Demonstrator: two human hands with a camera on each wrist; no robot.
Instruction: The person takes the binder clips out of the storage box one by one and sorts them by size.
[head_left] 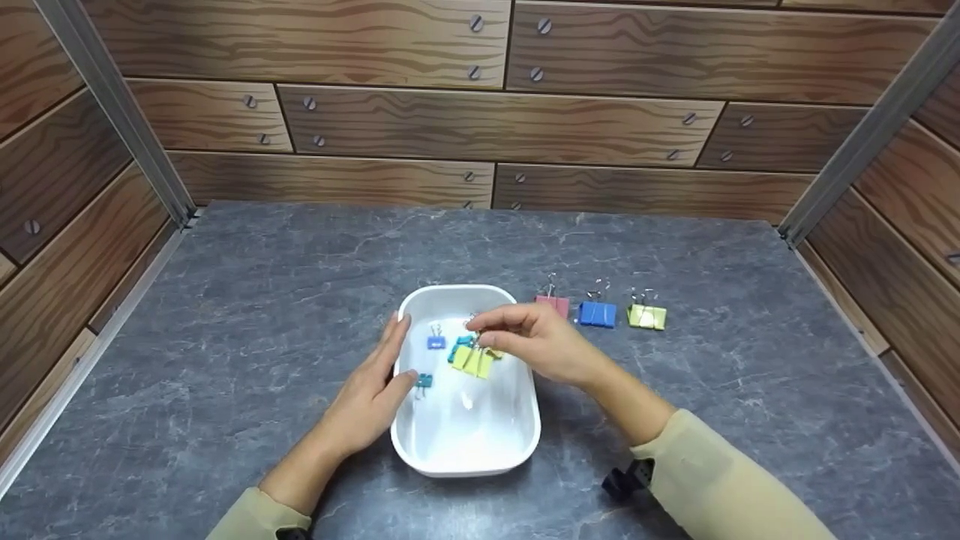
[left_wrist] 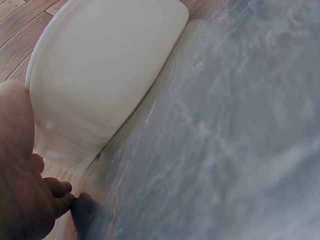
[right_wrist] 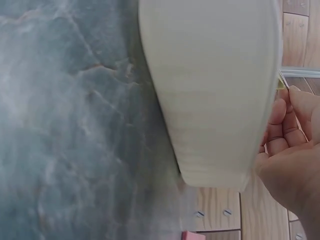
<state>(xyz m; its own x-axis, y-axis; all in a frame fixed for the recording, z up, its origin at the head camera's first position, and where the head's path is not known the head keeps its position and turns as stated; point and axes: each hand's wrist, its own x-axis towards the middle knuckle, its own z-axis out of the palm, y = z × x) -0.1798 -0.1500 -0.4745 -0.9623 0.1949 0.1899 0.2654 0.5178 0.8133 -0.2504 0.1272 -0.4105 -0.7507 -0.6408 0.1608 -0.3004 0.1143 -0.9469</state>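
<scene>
My right hand (head_left: 536,341) pinches a yellow binder clip (head_left: 472,362) by its wire handles, over the white plastic tub (head_left: 465,442). In the right wrist view a bit of that clip shows past the tub's rim, between thumb and finger. My left hand (head_left: 371,397) rests along the tub's left side, fingers straight and thumb over the rim. Inside the tub lie a small blue binder clip (head_left: 436,343), a teal binder clip (head_left: 425,380) near my left thumb, and another teal clip (head_left: 454,349) partly hidden behind the yellow one.
Right of the tub, a pink binder clip (head_left: 553,304), a blue binder clip (head_left: 598,315) and a yellow-green binder clip (head_left: 647,316) stand in a row on the grey marbled table (head_left: 712,420). Wood-patterned walls (head_left: 487,124) enclose the table at the back and sides.
</scene>
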